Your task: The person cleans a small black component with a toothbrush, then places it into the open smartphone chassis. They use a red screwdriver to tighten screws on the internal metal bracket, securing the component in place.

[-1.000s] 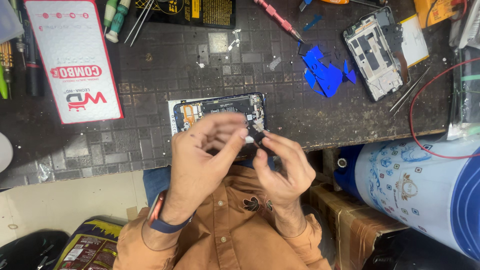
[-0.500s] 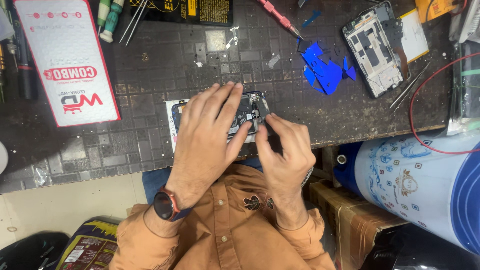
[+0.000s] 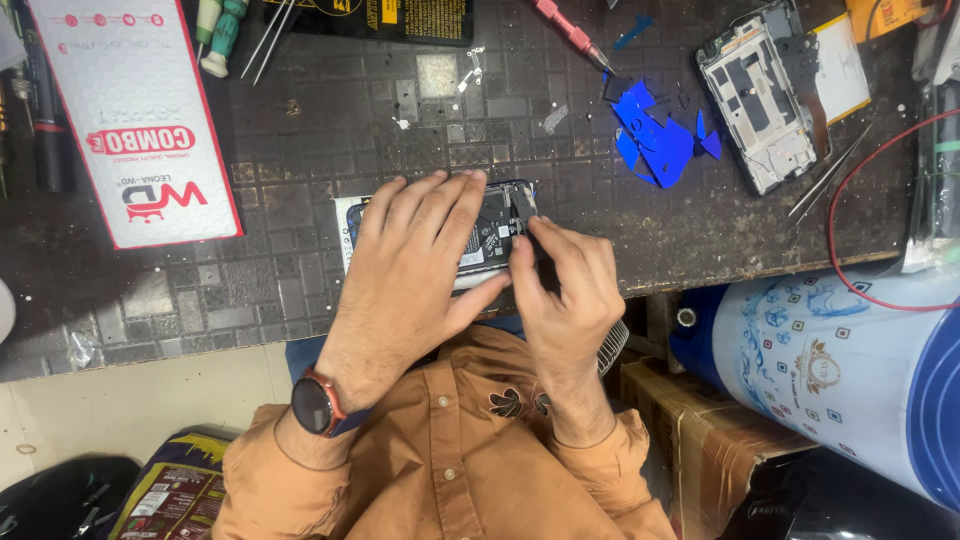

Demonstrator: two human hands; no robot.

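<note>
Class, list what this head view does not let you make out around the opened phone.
- Head view: most of the phone lies under the left hand.
- What the right hand pinches: covered by its fingertips.
- Red screwdriver: handle cut off by the top edge.

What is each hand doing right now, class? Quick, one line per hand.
Left hand: open, lying flat on the opened phone, pressing it onto the table.
Right hand: fingers bent, fingertips pinched at the phone's end; anything held cannot be told.

A dark tiled workbench (image 3: 300, 130) carries an opened phone (image 3: 495, 235), white box (image 3: 130, 120), blue scraps (image 3: 655, 135), and a second phone frame (image 3: 765, 95).
</note>
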